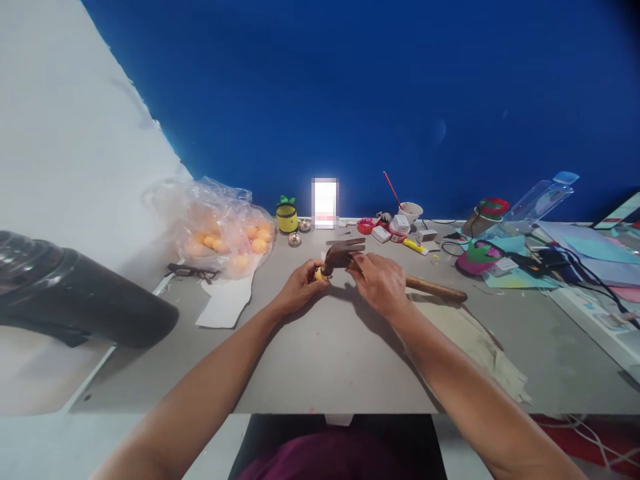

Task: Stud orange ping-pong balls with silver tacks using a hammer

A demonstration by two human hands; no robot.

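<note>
My right hand (380, 283) is wrapped round a claw hammer (343, 255), gripping it close to the metal head. The wooden handle sticks out to the right past my fingers. My left hand (301, 287) pinches a small yellowish round object (321, 274) whose kind I cannot make out. The hammer's striking face is at this object, seemingly touching it. My left fingers hide part of it. Under the handle, to the right, lies a pale cloth (473, 343).
A plastic bag of orange fruit (225, 233) stands at the back left, near eyeglasses (193, 271) and white paper (227, 300). A dark bottle (90, 293) leans in at left. A cup (411, 212), a yellow tube (415, 247), papers and a power strip (600, 320) occupy the right.
</note>
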